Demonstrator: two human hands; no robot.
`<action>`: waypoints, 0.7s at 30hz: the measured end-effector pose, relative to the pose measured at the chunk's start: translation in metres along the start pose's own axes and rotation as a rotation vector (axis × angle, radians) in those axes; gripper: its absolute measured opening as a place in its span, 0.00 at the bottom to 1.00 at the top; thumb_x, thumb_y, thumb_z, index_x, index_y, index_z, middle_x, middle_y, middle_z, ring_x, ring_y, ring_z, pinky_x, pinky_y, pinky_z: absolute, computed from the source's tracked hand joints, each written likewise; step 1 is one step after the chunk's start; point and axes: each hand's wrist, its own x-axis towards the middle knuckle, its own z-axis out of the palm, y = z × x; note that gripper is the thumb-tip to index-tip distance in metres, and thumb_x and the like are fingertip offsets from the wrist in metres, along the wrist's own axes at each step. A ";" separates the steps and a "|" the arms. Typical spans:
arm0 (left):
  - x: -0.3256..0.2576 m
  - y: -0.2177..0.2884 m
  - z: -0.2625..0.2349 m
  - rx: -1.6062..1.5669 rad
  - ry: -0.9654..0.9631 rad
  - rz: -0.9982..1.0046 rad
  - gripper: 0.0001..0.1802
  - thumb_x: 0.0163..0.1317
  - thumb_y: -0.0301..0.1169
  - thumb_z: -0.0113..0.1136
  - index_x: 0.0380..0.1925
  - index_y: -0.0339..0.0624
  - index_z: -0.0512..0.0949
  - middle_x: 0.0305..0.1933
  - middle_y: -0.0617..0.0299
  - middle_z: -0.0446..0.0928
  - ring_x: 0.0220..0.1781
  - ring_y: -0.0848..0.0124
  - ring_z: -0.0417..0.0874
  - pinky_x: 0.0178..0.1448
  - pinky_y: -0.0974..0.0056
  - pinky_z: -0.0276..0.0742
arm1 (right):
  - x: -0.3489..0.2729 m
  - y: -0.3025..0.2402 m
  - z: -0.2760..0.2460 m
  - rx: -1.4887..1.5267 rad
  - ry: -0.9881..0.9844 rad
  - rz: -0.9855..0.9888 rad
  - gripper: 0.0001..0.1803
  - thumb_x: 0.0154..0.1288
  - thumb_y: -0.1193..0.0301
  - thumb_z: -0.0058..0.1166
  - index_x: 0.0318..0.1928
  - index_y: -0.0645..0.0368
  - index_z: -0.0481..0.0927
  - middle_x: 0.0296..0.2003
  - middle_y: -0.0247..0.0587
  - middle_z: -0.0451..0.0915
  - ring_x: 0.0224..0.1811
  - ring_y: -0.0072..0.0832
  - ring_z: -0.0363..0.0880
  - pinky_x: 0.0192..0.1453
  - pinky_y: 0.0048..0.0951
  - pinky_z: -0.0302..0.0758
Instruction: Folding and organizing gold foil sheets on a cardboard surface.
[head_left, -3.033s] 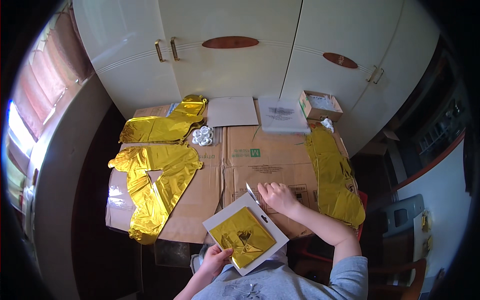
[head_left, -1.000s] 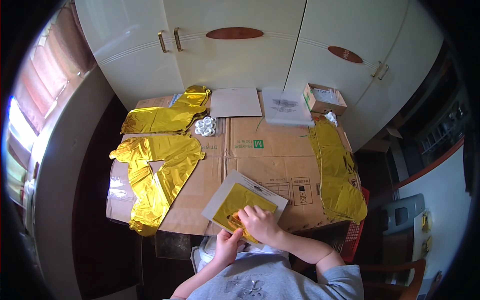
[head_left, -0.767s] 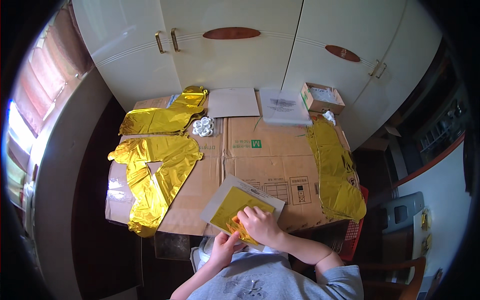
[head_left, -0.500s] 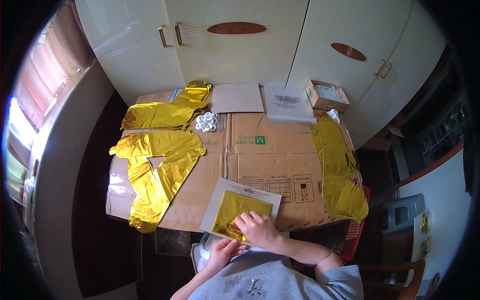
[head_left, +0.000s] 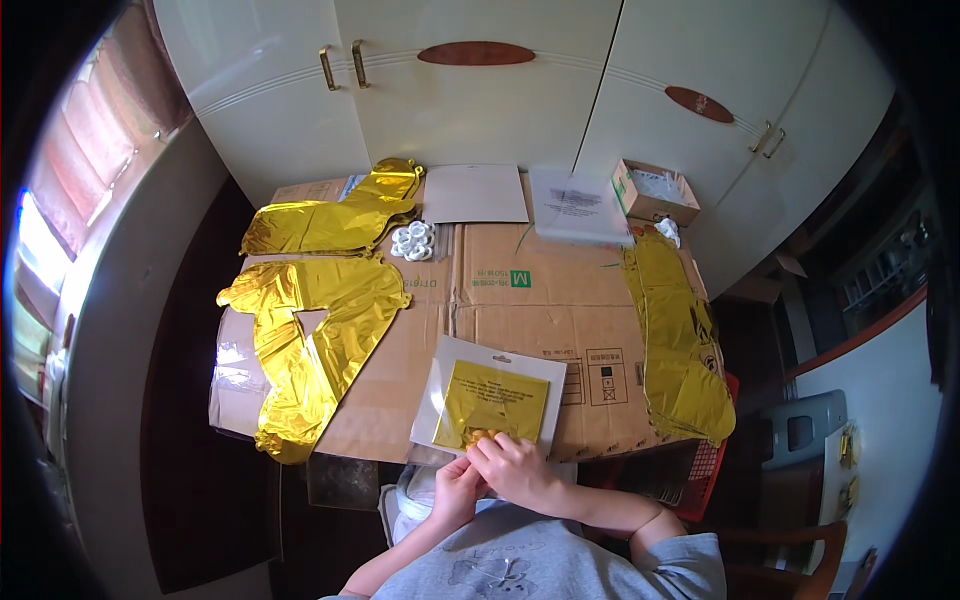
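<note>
Near the table's front edge, a flat clear plastic bag (head_left: 428,395) with a hang hole and printing lies in front of me. A folded gold foil balloon (head_left: 500,398) shows through it, with the print running over the foil. My left hand (head_left: 459,493) is closed in a pinch at the bag's near edge. Right beside it, my right hand (head_left: 514,470) is also closed on that edge, its fingers bent together. Crumpled foil shows just beyond the right fingertips. The fingertips partly hide one another.
Brown cardboard (head_left: 520,335) covers the table. Spread gold foil balloons lie at left (head_left: 330,345), far left (head_left: 330,225) and right (head_left: 685,340). Farther back are white rings (head_left: 413,241), a grey card (head_left: 475,195), another clear bag (head_left: 578,205) and a small box (head_left: 655,190).
My right hand has moved from the middle of the foil to the near edge, beside my left. The bag has shifted slightly away, and its print now lies over the foil.
</note>
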 end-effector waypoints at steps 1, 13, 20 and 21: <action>0.002 -0.001 0.000 0.008 -0.004 -0.006 0.11 0.72 0.32 0.52 0.40 0.35 0.78 0.35 0.62 0.80 0.34 0.76 0.83 0.38 0.72 0.81 | -0.001 0.001 0.001 0.001 -0.002 0.011 0.05 0.55 0.70 0.55 0.34 0.53 0.77 0.31 0.31 0.75 0.35 0.25 0.78 0.33 0.26 0.78; -0.018 -0.006 -0.039 0.182 -0.012 -0.038 0.13 0.74 0.36 0.50 0.39 0.37 0.77 0.36 0.58 0.82 0.38 0.69 0.85 0.35 0.70 0.79 | -0.023 0.011 0.010 0.168 -0.005 0.066 0.28 0.54 0.61 0.65 0.56 0.52 0.75 0.56 0.39 0.72 0.62 0.36 0.68 0.66 0.45 0.65; -0.005 -0.017 -0.045 0.283 -0.085 0.114 0.11 0.74 0.34 0.51 0.39 0.37 0.77 0.36 0.61 0.82 0.37 0.72 0.84 0.34 0.70 0.78 | -0.021 0.011 0.017 0.143 0.038 0.046 0.25 0.55 0.63 0.64 0.54 0.50 0.77 0.56 0.36 0.73 0.62 0.33 0.68 0.69 0.46 0.63; -0.005 -0.017 -0.045 0.296 -0.091 0.123 0.12 0.74 0.34 0.51 0.39 0.37 0.77 0.36 0.60 0.82 0.37 0.72 0.84 0.34 0.71 0.78 | -0.021 0.011 0.017 0.132 0.038 0.040 0.24 0.55 0.64 0.64 0.54 0.50 0.77 0.56 0.35 0.73 0.62 0.33 0.68 0.69 0.46 0.63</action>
